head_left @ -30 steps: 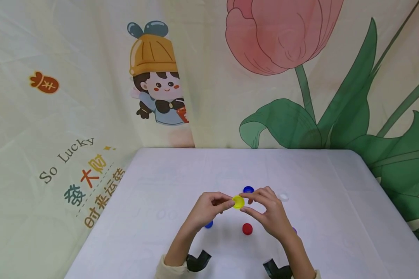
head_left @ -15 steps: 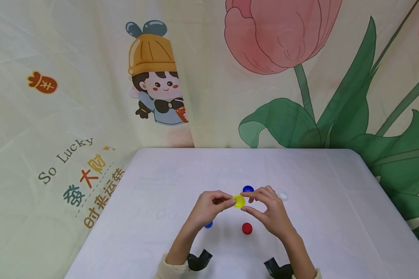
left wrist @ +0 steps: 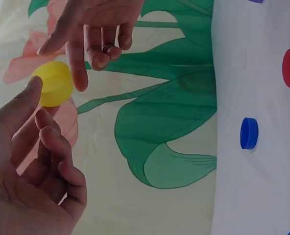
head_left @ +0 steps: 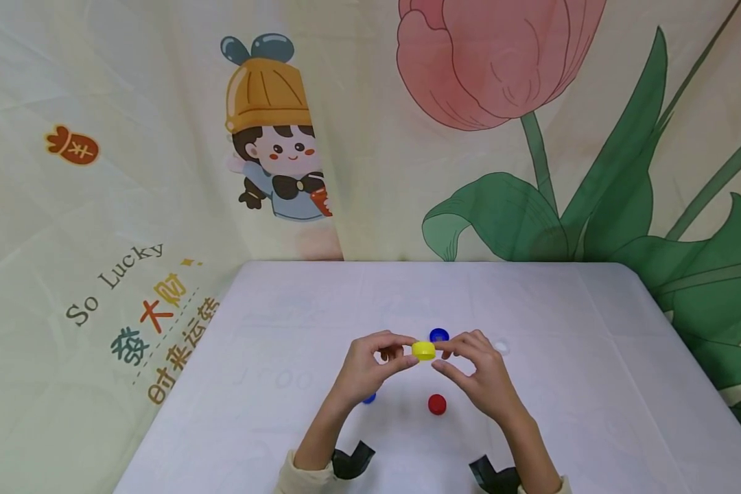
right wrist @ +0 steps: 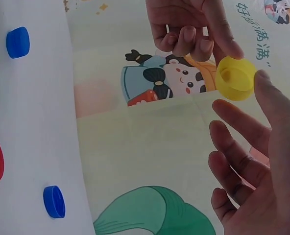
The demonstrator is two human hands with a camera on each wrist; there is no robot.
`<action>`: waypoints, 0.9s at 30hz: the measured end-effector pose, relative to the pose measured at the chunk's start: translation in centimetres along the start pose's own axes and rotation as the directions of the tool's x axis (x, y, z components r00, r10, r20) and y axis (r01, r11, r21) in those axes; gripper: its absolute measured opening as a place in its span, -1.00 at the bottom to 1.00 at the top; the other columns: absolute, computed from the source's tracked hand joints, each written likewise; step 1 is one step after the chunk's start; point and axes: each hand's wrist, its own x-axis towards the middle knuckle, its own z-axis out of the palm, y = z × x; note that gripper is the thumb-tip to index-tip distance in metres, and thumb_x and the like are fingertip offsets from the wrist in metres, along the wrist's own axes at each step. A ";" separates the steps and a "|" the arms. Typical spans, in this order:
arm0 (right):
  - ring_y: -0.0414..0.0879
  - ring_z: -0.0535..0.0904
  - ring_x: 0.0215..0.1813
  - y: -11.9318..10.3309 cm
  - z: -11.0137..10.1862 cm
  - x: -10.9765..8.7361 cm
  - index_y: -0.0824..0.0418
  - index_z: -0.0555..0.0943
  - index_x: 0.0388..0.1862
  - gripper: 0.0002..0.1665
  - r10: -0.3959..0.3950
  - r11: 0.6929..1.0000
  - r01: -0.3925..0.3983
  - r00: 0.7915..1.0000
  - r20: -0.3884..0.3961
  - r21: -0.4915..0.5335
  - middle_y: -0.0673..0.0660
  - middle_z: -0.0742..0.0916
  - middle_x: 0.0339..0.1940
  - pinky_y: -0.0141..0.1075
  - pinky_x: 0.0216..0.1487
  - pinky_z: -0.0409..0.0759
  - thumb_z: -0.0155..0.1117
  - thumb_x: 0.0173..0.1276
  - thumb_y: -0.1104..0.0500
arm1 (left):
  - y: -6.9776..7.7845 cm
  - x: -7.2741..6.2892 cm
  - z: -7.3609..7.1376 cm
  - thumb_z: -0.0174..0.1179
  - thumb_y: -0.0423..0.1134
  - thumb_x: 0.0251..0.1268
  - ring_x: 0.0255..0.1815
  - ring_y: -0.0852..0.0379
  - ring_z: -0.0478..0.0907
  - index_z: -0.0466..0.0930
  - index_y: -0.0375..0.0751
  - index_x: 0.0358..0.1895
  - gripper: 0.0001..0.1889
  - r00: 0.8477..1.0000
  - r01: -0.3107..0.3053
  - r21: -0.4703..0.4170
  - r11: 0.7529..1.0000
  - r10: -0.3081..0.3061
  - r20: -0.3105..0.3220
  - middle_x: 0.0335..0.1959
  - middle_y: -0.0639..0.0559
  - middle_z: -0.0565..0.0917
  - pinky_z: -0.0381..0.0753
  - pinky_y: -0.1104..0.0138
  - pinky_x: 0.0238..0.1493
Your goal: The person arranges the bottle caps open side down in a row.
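Observation:
A yellow bottle cap (head_left: 423,350) is held up between the two hands, clear of the table in both wrist views. My left hand (head_left: 370,360) pinches it, the thumb on the near side. My right hand (head_left: 478,374) has its index fingertip at the cap's right edge in the head view, its thumb apart just below. In the right wrist view the cap's hollow inside (right wrist: 233,81) shows, with the right thumb (right wrist: 277,93) close beside it. The other right fingers are loosely bent and hold nothing.
On the white table (head_left: 321,302) lie a red cap (head_left: 437,405), a blue cap (head_left: 439,335) behind the hands and another blue cap (head_left: 369,398) partly hidden by the left wrist. A clear, whitish round piece (head_left: 501,347) lies right of the right hand. A printed curtain (head_left: 370,137) hangs behind.
The yellow cap has tipped from showing its round face to showing its side wall. The left index finger and thumb have spread slightly further apart; the right thumb has shifted slightly right.

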 end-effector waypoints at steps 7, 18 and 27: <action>-0.27 0.44 -0.16 0.1 0.1 -0.2 0.05 0.70 -0.20 -0.81 0.002 0.999 -0.002 1.000 0.003 0.039 -0.23 0.62 -0.30 -0.29 -0.22 0.55 0.35 0.18 0.13 | -0.4 0.0 0.2 0.37 -0.42 -0.04 -0.53 0.19 0.38 0.68 -0.32 -0.20 -0.75 0.974 -0.227 0.029 0.973 0.227 -0.008 -0.61 0.02 0.48 0.43 0.36 -0.50; -0.26 0.44 -0.15 0.2 0.2 -0.3 0.06 0.70 -0.21 -0.82 0.023 0.997 -0.024 1.000 0.008 0.078 -0.24 0.62 -0.30 -0.26 -0.20 0.55 0.36 0.17 0.12 | -0.5 -0.1 0.3 0.38 -0.43 -0.06 -0.54 0.17 0.39 0.68 -0.32 -0.20 -0.74 0.964 -0.265 0.043 0.963 0.265 0.000 -0.58 0.02 0.50 0.41 0.44 -0.52; -0.24 0.45 -0.19 0.3 0.5 -0.5 0.04 0.69 -0.19 -0.77 0.051 0.994 -0.049 0.999 -0.012 0.100 -0.26 0.62 -0.30 -0.27 -0.24 0.53 0.39 0.14 0.07 | -0.6 -0.2 0.3 0.40 -0.40 -0.07 -0.54 0.01 0.42 0.66 -0.34 -0.13 -0.66 0.973 -0.232 0.063 0.971 0.232 -0.006 -0.56 -0.02 0.52 0.41 0.45 -0.50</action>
